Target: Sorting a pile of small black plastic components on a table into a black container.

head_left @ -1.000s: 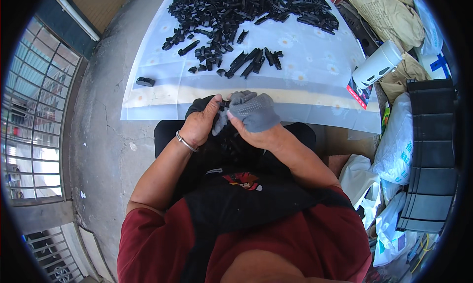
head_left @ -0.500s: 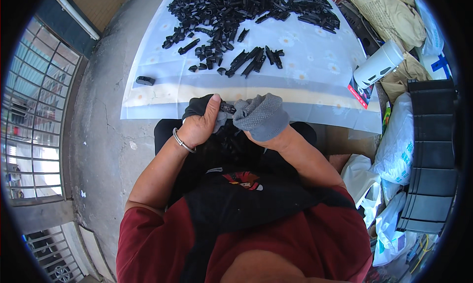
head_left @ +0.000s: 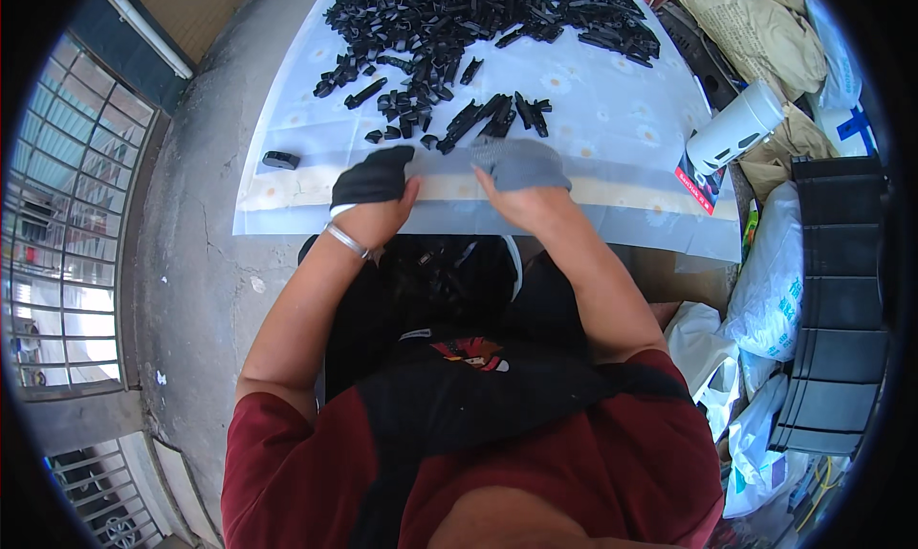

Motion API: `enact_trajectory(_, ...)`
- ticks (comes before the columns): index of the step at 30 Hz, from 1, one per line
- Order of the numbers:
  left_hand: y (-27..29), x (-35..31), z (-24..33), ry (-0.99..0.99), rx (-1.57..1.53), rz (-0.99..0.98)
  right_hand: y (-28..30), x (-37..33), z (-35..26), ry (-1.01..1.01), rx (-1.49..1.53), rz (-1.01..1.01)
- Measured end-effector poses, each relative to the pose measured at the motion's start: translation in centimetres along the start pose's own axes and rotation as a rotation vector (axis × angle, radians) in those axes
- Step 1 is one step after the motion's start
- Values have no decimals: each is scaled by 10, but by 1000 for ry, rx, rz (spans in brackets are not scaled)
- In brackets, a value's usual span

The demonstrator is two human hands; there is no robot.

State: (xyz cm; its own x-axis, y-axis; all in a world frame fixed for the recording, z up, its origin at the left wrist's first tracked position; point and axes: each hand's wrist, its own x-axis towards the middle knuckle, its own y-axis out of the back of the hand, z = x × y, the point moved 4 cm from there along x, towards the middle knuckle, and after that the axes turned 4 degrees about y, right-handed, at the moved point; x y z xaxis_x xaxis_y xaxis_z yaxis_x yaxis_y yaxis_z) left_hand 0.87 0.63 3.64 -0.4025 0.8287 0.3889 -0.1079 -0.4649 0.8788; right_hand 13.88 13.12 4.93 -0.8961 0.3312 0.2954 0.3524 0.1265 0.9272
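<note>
My left hand (head_left: 371,190), in a black fingerless-thumb glove with a silver bangle at the wrist, hovers over the table's near edge. Its bare thumb stands apart from the gloved fingers, and nothing shows between them. My right hand (head_left: 524,181), in a grey glove, is at the near edge of a small group of long black plastic pieces (head_left: 469,120). Its thumb points left, away from the fingers, which are blurred at the tips. On my lap, below the table edge, a dark container with a pale rim (head_left: 518,267) holds black pieces (head_left: 440,255).
A large heap of black plastic parts (head_left: 478,13) covers the far side of the flower-patterned white tablecloth (head_left: 612,119). One black piece (head_left: 280,159) lies alone at left. A white cylinder (head_left: 736,126) stands at right, near plastic bags (head_left: 770,281) and a black rack (head_left: 837,300).
My hands have parted and moved forward over the table. The dark piece that was between them no longer shows. The container on my lap is now more exposed.
</note>
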Motion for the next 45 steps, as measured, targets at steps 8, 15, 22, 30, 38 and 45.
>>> enact_trajectory(8, -37, 43, 7, -55, 200, -25, -16, 15, 10, -35, -61, -71)
enact_trajectory(15, -36, 29, -12, 16, 204, -20, 7, 0, 22, -194, -58, -268)
enact_trajectory(22, -13, 12, -4, 1, -56, 27, 5, -19, 4, -26, 354, -12)
enact_trajectory(30, 17, -9, 33, 60, -597, -493, 4, -29, -33, 304, 573, -129)
enact_trajectory(38, -19, -45, 31, 654, -1572, -368, 9, -27, -50, 303, 491, 189)
enact_trajectory(45, -15, -38, 7, 529, -1191, -330, 24, -37, -37, 299, 292, 112)
